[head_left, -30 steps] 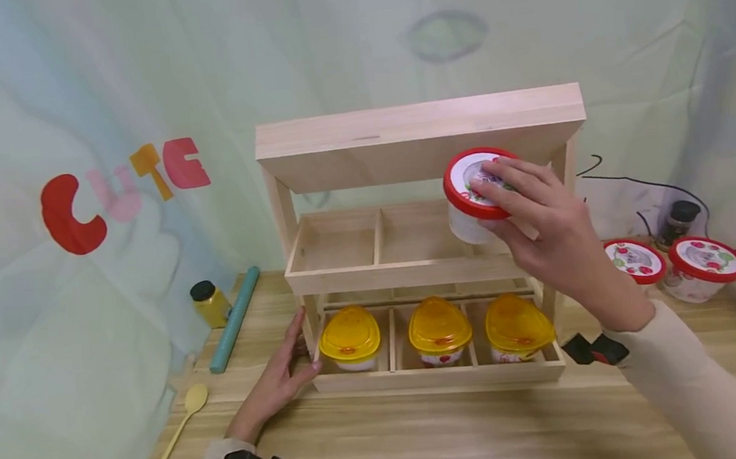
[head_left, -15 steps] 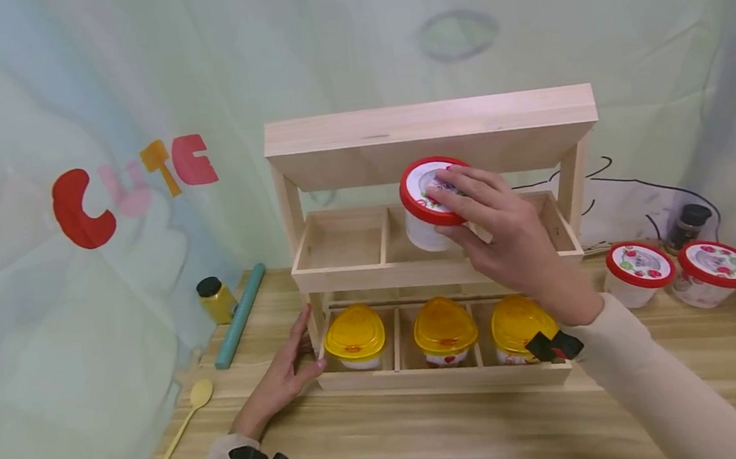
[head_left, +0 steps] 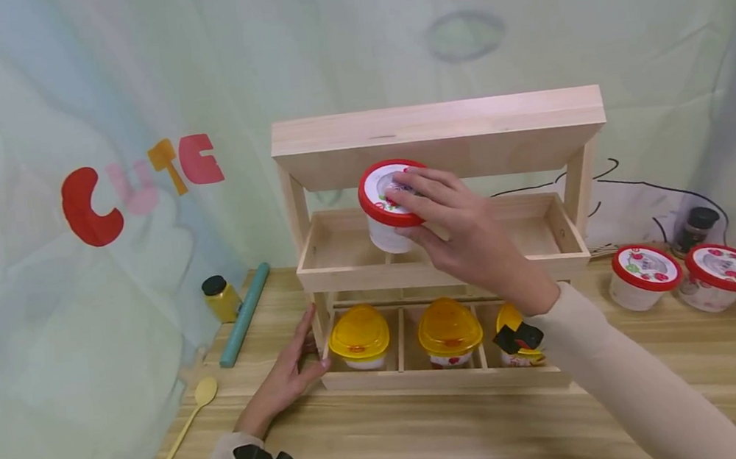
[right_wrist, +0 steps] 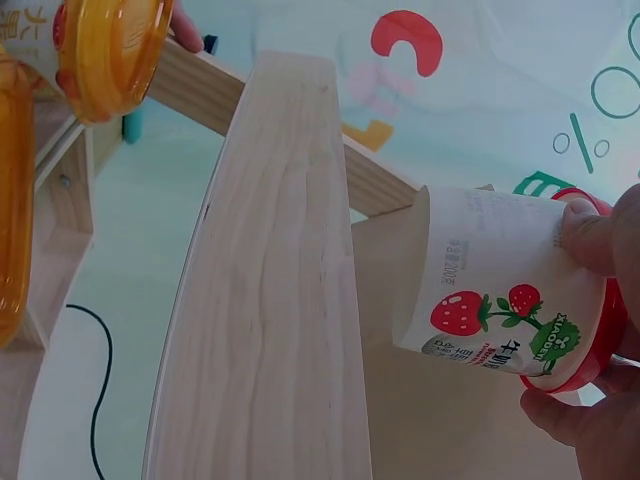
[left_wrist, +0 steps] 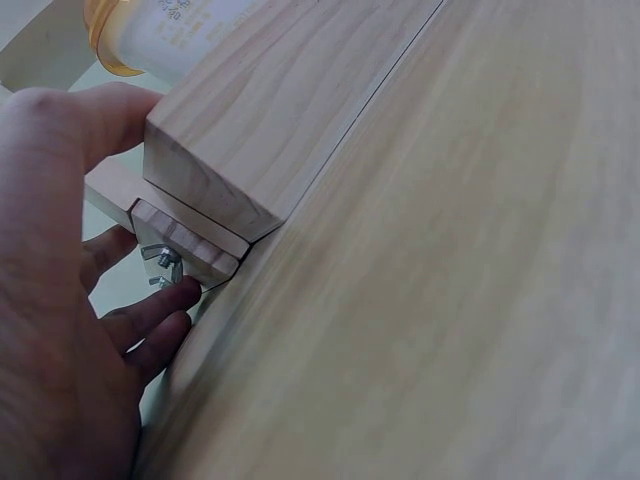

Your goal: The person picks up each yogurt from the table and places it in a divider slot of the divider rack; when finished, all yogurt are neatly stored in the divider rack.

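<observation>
My right hand (head_left: 454,228) grips a white tub (right_wrist: 490,280) with a red lid and strawberry print by the lid's rim. The tub is held above the upper tier of a two-tier wooden rack (head_left: 442,272), over the divider between its left and middle compartments. My left hand (head_left: 283,382) holds the rack's lower left front corner; in the left wrist view the thumb lies on the wood and the fingers reach behind, near a wing nut (left_wrist: 165,257). Yellow-lidded tubs stand in the lower compartments: left (head_left: 359,334), middle (head_left: 449,329) and right (head_left: 509,315), the last partly hidden by my right wrist camera.
Two red-lidded tubs (head_left: 645,273) (head_left: 721,273) stand on the table right of the rack, by a black-capped jar (head_left: 696,224). On the left lie a teal rod (head_left: 245,315) and a yellow spoon (head_left: 181,436), near a yellow jar (head_left: 222,299). The rack's top board (head_left: 438,123) overhangs the upper tier.
My right hand has carried the red-lidded tub leftward along the upper tier, from its right part to near the left compartment. My left hand keeps its place at the rack's corner.
</observation>
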Motion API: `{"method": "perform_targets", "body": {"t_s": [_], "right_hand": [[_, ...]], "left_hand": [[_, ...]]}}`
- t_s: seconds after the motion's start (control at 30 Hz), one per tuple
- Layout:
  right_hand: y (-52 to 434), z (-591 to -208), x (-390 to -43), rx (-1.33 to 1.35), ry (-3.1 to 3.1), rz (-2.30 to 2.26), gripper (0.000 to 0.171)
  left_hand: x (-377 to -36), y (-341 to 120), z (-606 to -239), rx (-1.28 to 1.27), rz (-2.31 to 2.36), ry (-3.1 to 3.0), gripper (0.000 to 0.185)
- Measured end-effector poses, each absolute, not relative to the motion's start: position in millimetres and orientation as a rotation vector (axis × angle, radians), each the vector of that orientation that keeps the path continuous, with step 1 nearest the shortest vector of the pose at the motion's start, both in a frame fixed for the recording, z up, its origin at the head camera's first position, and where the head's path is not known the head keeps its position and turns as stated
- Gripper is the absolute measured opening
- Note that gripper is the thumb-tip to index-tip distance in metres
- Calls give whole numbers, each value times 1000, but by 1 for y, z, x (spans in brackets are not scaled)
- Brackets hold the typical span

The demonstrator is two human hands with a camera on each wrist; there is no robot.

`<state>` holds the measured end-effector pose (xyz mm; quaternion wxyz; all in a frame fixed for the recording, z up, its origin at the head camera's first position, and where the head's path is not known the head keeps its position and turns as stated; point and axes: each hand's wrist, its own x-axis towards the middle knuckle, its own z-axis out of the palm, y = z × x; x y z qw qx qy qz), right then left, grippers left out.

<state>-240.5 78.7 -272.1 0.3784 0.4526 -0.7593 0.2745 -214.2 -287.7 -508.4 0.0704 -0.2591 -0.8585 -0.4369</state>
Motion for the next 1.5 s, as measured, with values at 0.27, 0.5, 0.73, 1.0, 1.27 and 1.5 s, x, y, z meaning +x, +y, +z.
{"method": "perform_targets", "body": {"t_s": [0.27,0.5,0.73,1.0,1.27,1.5], "right_hand": [[61,-271,-247,1208,-1929,756,52],[44,-275,-255,1237,-1963,763,51],[27,-280,-264,1252,-2064,732,50],[15,-287,-276,1252,-2187,693,48],[7,-292,-283,1267,-2297,628,50],[8,-292,-284,1321,-2346,582,56]], "left_hand": [[-216,-286,-506,-804,-1315,-2584,98],[-217,-286,-505,-811,-1309,-2579,98],[-217,-287,-505,-814,-1316,-2577,98],[-216,-285,-506,-800,-1328,-2586,97],[-215,-284,-506,-763,-1305,-2609,97],[-213,-286,-507,-747,-1291,-2609,98]]}}
